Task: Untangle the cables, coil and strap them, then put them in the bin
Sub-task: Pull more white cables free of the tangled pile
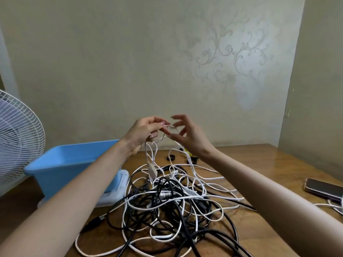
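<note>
Both hands are up over the heap, and this is the untangling stage, early on by the look of it. The left hand [143,132] has its fingers curled round a white cable [148,154], holding it raised well above the table [259,164]. The right hand [187,134] meets it just beside. Its upper fingers are fanned wide, while thumb and a lower finger appear to nip a small loop of that same cable between the two hands. From the left hand the strand drops down, and its USB plug [152,170] dangles just over the pile. Below sits the tangle [167,201], black and white leads knotted through one another across the wooden top, with one white run sweeping out along the near edge. Nothing is coiled and nothing is strapped. The blue bin [74,164] waits at the left, close to the heap, and what can be seen of its inside shows no cable. A couple of small black loops [171,157] lie beyond the pile; they may be the straps, too small to be sure. A fan [18,136] stands far left, and a phone [323,188] lies at the right edge. The next move, judging from here, is to work that little loop open and draw the plug end up through it, slowly, since a hard pull would likely cinch the knot and drag the whole heap along.
</note>
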Tool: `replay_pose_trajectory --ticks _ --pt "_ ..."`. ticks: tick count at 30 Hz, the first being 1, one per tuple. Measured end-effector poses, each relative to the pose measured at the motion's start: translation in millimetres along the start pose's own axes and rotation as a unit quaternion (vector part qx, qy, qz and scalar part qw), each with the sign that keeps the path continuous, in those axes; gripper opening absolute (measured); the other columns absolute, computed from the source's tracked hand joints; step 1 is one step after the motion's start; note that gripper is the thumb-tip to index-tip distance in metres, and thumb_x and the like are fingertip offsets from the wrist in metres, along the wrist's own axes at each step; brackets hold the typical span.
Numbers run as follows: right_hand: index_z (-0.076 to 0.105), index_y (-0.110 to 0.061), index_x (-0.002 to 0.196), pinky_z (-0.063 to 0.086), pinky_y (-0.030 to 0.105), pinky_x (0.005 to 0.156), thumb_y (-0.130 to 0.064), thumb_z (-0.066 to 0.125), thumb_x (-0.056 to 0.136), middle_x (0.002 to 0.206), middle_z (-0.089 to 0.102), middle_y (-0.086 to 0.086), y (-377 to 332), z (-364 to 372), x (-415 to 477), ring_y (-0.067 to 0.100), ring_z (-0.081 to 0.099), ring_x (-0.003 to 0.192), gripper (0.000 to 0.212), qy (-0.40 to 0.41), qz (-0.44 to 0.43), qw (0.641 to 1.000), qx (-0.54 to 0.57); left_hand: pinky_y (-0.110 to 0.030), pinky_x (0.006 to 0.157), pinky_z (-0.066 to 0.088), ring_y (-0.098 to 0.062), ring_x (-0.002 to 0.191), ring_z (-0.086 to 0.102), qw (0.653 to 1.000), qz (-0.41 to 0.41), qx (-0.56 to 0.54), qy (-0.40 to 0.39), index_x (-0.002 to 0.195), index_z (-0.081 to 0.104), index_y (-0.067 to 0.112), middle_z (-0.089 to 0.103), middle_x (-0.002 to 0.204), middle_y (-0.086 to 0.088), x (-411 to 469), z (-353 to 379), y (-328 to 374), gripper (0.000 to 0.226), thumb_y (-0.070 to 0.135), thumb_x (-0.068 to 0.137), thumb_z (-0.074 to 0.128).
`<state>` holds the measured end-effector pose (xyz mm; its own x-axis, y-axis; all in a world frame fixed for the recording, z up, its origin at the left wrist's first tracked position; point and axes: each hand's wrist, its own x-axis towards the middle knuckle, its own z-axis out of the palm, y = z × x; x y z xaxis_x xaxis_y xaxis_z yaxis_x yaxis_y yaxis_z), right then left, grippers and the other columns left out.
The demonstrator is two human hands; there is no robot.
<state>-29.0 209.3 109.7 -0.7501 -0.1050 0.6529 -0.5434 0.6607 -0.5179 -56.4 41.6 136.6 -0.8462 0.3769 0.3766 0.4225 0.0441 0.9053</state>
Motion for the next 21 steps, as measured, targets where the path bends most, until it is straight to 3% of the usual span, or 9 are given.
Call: replay_pose_trajectory --ticks 4,6,9,12,14,17,19,21 --pt "0.067 -0.019 0.084 0.035 0.015 0.048 -0.022 0.072 0.084 0.052 0.053 -0.009 2 -4 14 0.001 0.044 0.043 0.006 0.021 -0.01 0.999 0.039 -0.013 0.044 0.032 -0.004 0.046 0.042 0.999 0.009 0.046 -0.007 0.096 0.067 0.006 0.072 0.083 -0.008 -3 -11 -3 0.013 0.011 0.093 0.055" --pt "0.067 -0.021 0.073 0.033 0.021 0.048 -0.017 0.076 0.08 0.043 0.048 -0.01 3 -16 22 0.003 0.038 0.042 0.012 0.1 -0.01 0.99 0.095 -0.016 0.049 0.036 -0.004 0.052 0.05 0.992 0.02 0.124 -0.014 0.091 0.068 0.009 0.073 0.08 -0.002 -2 -21 -16 0.009 0.013 0.09 0.061" --pt "0.065 -0.017 0.07 0.032 0.021 0.047 -0.011 0.077 0.078 0.04 0.047 -0.01 -2 -39 30 0.005 0.037 0.042 0.015 0.195 -0.016 0.97 0.146 -0.027 0.07 0.045 -0.011 0.079 0.061 0.952 -0.001 0.305 -0.04 0.082 0.069 0.02 0.069 0.082 0.005 1 -30 -42 0.004 0.022 0.085 0.068" --pt "0.063 -0.016 0.073 0.032 0.019 0.047 -0.014 0.074 0.082 0.04 0.048 -0.01 -9 -56 32 0.004 0.038 0.041 0.014 0.223 -0.018 0.963 0.149 -0.037 0.091 0.047 -0.019 0.101 0.06 0.892 -0.072 0.434 -0.104 0.095 0.071 0.017 0.064 0.104 -0.001 4 -31 -62 0.032 0.045 0.083 0.066" --pt "0.062 -0.019 0.071 0.034 0.019 0.049 -0.017 0.074 0.082 0.043 0.052 -0.008 -12 -64 35 0.005 0.042 0.041 0.016 0.211 -0.019 0.966 0.151 -0.04 0.101 0.041 -0.017 0.117 0.049 0.879 -0.045 0.461 -0.113 0.111 0.064 0.027 0.055 0.122 0.002 3 -28 -62 0.054 0.064 0.073 0.063" --pt "0.063 -0.011 0.076 0.035 0.014 0.046 -0.014 0.073 0.083 0.045 0.057 -0.005 -17 -67 33 0.004 0.046 0.038 0.013 0.136 -0.023 0.979 0.15 -0.029 0.108 0.027 -0.004 0.128 0.034 0.933 0.035 0.342 -0.104 0.132 0.044 0.031 0.041 0.137 0.011 -6 -9 -36 0.081 0.068 0.065 0.067" --pt "0.063 -0.003 0.082 0.034 0.014 0.041 -0.012 0.07 0.085 0.049 0.058 0.002 -20 -60 29 0.004 0.046 0.036 0.011 0.077 -0.033 0.987 0.137 -0.022 0.105 0.033 0.002 0.126 0.043 0.966 0.045 0.204 -0.152 0.134 0.042 0.025 0.049 0.136 0.011 -9 8 -13 0.066 0.051 0.078 0.065" --pt "0.062 -0.004 0.085 0.037 0.017 0.039 -0.012 0.068 0.087 0.054 0.061 0.006 -21 -53 26 0.007 0.048 0.038 0.01 0.054 -0.042 0.987 0.145 -0.021 0.092 0.047 -0.004 0.103 0.063 0.976 0.06 0.136 -0.161 0.121 0.051 0.013 0.067 0.112 -0.001 -10 25 2 0.034 0.034 0.094 0.049"
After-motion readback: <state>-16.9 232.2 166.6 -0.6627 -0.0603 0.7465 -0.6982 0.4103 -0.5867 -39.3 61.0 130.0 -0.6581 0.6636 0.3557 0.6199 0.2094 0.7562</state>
